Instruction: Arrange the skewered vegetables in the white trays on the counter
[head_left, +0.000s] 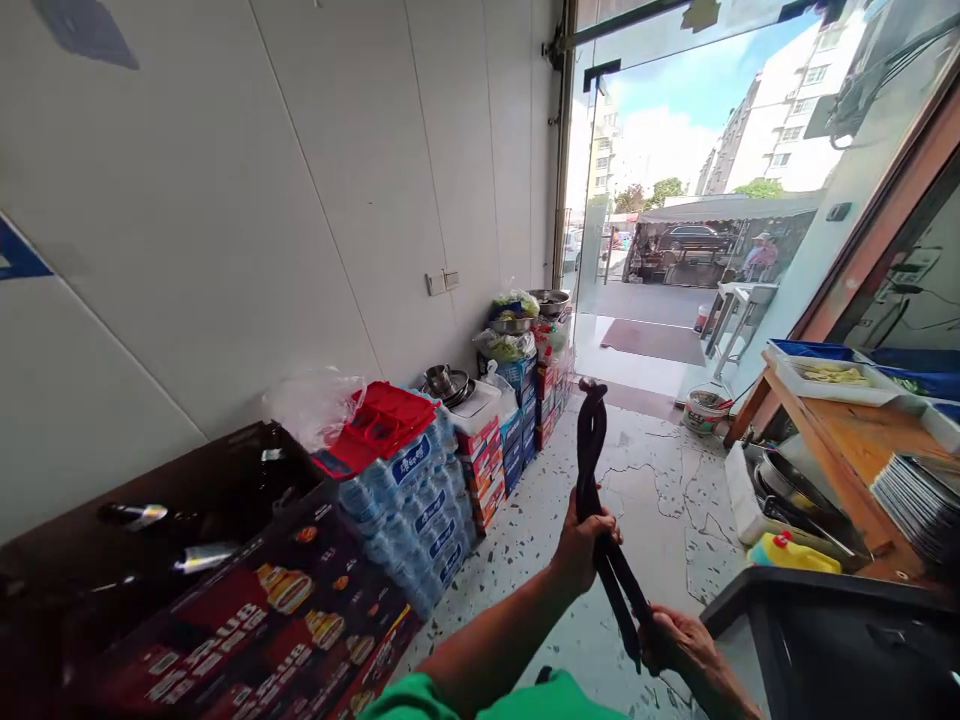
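Observation:
In the head view, a long dark brown thing (591, 450) stands upright in front of me. Two slim strands cross in its upper part, shiny pale tips show at the top, and two legs run apart lower down. I cannot tell its exact kind. My left hand (583, 548) is closed around its middle. Lower and to the right, my right hand (675, 642) is closed on the bottom end of one leg. The other leg's end hangs free beside that hand.
On the left are a dark red carton (277, 610), shrink-wrapped water bottles (420, 510) under a red bag (382, 425), and stacked boxes (484, 470). A black bin (832, 640) stands near right, below a wooden table (832, 420) with plates (919, 500). Ahead is a glass doorway.

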